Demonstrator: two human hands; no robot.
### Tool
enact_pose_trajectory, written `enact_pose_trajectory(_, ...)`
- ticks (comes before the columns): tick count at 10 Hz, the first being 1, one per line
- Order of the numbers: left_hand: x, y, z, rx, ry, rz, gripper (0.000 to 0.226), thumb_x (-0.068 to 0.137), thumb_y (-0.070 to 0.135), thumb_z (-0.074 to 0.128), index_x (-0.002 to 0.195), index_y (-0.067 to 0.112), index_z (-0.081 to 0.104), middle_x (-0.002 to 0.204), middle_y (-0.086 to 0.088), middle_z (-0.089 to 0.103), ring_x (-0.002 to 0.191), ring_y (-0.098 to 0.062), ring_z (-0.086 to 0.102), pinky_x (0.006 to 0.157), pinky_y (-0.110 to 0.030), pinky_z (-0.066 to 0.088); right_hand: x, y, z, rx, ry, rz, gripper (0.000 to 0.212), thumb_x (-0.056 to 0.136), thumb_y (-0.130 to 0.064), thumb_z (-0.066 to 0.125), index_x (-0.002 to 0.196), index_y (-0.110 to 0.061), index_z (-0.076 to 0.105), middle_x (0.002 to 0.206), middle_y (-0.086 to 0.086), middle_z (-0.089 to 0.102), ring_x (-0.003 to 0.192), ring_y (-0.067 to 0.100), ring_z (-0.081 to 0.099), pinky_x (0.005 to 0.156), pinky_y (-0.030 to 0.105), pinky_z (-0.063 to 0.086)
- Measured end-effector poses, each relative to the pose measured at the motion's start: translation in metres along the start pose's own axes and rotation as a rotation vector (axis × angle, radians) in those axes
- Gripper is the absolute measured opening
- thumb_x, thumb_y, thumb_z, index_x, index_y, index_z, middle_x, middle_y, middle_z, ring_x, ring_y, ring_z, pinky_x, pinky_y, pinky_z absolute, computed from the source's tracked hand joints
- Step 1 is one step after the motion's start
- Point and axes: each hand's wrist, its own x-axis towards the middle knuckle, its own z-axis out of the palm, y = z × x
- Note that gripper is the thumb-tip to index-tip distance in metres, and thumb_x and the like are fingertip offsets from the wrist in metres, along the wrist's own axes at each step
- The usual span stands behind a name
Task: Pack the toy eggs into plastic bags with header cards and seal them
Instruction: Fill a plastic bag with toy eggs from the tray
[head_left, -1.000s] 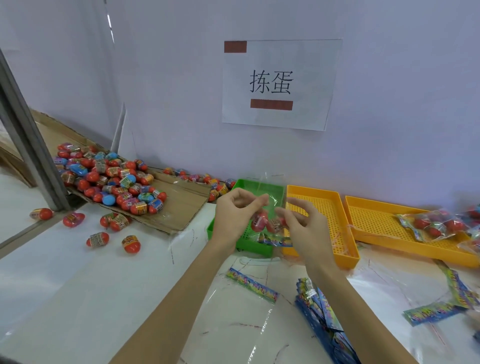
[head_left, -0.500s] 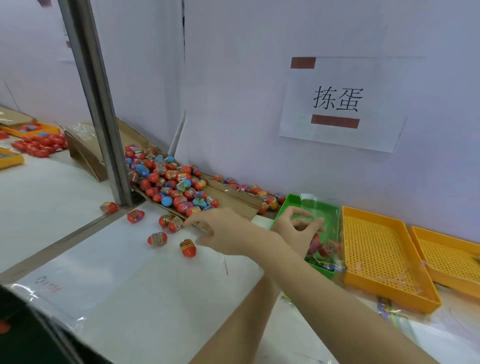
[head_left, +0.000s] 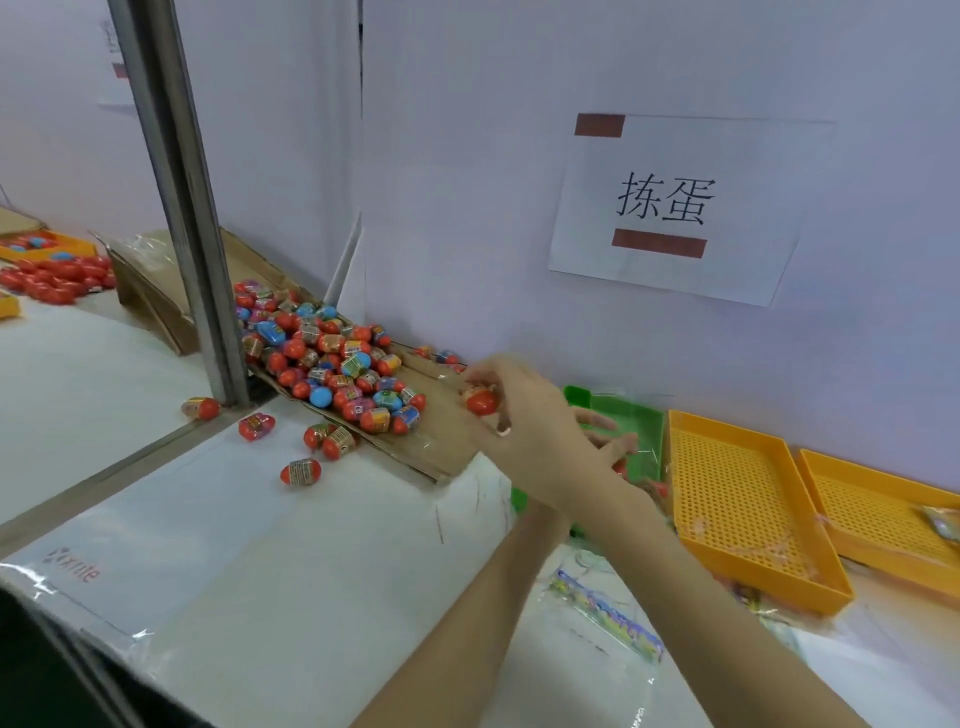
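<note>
Glossy plastic toy eggs (head_left: 332, 358) on rough brown cardboard (head_left: 436, 431); matt perforated plastic yellow trays (head_left: 748, 514); brushed metal post (head_left: 176, 197); clear shiny film bag (head_left: 602, 618).

Both forearms are bare from wrist to frame edge, with no sleeves, watch or rings. The right hand (head_left: 524, 415) shows short, pale fingernails. The left hand (head_left: 605, 439), nearer the green tray (head_left: 644, 415), is largely hidden behind it.

Bright, even indoor light with faint shadows; the hand (head_left: 524, 415) is motion-blurred, and straight lines bow at the edges.
</note>
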Motion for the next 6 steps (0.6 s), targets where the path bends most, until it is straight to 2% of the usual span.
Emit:
enact_pose_trajectory(1, -0.003, 0.000, 0.000, 0.074, -0.008, 0.125, 0.020, 0.095, 0.009, 0.074, 0.113, 0.002, 0.068, 0.091, -0.019, 0.078, 0.074, -0.028, 0.072, 0.066, -0.032, 0.057, -0.043, 0.034, -0.039, 0.015, 0.368, 0.008, 0.031, 0.097, -0.016, 0.068, 0.126, -0.027, 0.064, 0.119, -0.006, 0.059, 0.100, 0.007, 0.061, 0.088, 0.019, 0.051)
enact_pose_trajectory(2, -0.006, 0.001, -0.001, 0.061, -0.100, 0.163, 0.023, 0.090, 0.020, 0.081, 0.108, 0.010, 0.071, 0.085, -0.006, 0.080, 0.082, -0.031, 0.075, 0.077, -0.039, 0.059, -0.092, 0.067, -0.071, -0.036, 0.485, 0.056, 0.033, 0.102, -0.011, 0.059, 0.133, -0.022, 0.062, 0.121, 0.000, 0.059, 0.097, 0.017, 0.066, 0.084, 0.024, 0.057)
enact_pose_trajectory(3, -0.006, 0.003, 0.002, 0.120, -0.198, 0.231, 0.025, 0.086, 0.027, 0.086, 0.106, 0.018, 0.073, 0.089, 0.004, 0.080, 0.087, -0.021, 0.076, 0.081, -0.029, 0.059, -0.117, 0.085, -0.078, -0.101, 0.501, 0.067, 0.034, 0.104, -0.007, 0.054, 0.136, -0.017, 0.060, 0.122, 0.002, 0.060, 0.100, -0.002, 0.059, 0.084, 0.008, 0.047)
enact_pose_trajectory(4, -0.010, 0.007, 0.006, 0.120, -0.273, 0.282, 0.025, 0.086, 0.024, 0.086, 0.107, 0.018, 0.074, 0.093, 0.004, 0.080, 0.091, -0.016, 0.076, 0.077, -0.022, 0.060, -0.128, 0.090, -0.080, -0.162, 0.513, 0.044, 0.034, 0.103, -0.006, 0.056, 0.136, -0.013, 0.062, 0.125, 0.002, 0.061, 0.101, -0.007, 0.049, 0.087, 0.005, 0.042)
enact_pose_trajectory(6, -0.016, 0.010, 0.012, 0.136, -0.370, 0.344, 0.026, 0.089, 0.016, 0.083, 0.112, 0.014, 0.072, 0.098, 0.002, 0.081, 0.096, -0.014, 0.077, 0.079, -0.030, 0.063, -0.134, 0.095, -0.082, -0.148, 0.556, 0.089, 0.032, 0.105, -0.011, 0.056, 0.136, -0.013, 0.061, 0.121, 0.001, 0.063, 0.098, 0.000, 0.053, 0.081, 0.008, 0.046)
